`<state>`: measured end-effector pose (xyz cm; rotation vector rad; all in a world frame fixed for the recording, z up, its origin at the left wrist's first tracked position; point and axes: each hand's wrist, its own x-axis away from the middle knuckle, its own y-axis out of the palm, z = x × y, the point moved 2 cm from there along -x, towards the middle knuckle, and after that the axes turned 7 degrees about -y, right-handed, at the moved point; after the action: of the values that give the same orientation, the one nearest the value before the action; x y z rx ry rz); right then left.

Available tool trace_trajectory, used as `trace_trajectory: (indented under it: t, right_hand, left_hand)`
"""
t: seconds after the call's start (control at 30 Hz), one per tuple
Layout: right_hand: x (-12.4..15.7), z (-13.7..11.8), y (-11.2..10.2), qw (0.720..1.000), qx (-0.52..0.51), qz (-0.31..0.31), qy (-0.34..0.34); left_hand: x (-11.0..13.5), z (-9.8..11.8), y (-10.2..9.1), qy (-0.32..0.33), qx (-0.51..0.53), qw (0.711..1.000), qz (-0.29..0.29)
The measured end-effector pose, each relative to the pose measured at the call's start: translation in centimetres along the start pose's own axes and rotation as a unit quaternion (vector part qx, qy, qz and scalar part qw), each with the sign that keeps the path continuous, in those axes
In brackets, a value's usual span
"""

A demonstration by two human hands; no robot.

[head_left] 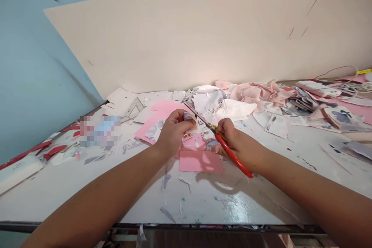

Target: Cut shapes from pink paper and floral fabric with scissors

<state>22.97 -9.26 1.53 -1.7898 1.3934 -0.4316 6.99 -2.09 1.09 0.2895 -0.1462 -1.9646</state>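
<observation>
My left hand (pixel 174 130) is closed, pinching a small printed piece (pixel 189 116), pale with greyish-purple marks; whether it is paper or cloth I cannot tell. Red-handled scissors (pixel 232 157) are in my right hand (pixel 236 139), whose fingers are wrapped around the handles. The blades point up and to the left, beside the pinched piece, and seem slightly apart. Below both hands lies a folded-looking pink sheet (pixel 200 162) on the white table (pixel 139 197). Behind my left hand a larger pink sheet (pixel 167 106) has a patterned scrap (pixel 155 130) on it.
Crumpled pink cloth (pixel 261 95) and white scraps (pixel 236 109) are heaped along the upright board (pixel 186 38). A clear set square (pixel 135 107) lies at the back left. Stacked patterned pieces (pixel 344 118) and a white cable (pixel 345 87) are at right; red scraps (pixel 55 151) lie at left.
</observation>
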Motion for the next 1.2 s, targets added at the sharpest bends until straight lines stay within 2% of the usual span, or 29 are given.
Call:
trace_trajectory:
  t: [0.37,0.7,1.2]
  right_hand:
    - [0.1,-0.3,-0.3,0.999,-0.006,-0.022,0.024]
    - [0.0,0.1,-0.5,0.998,0.057,-0.028,0.026]
    - [0.0,-0.4,-1.1,0.994,0.093,-0.037,0.034]
  left_hand:
    - [0.0,0.4,0.2,-0.003,0.010,1.000,-0.009]
    - [-0.1,0.6,0.1,-0.022,-0.011,1.000,0.017]
    - [-0.5,0.2,-0.4,-0.048,-0.002,0.999,0.010]
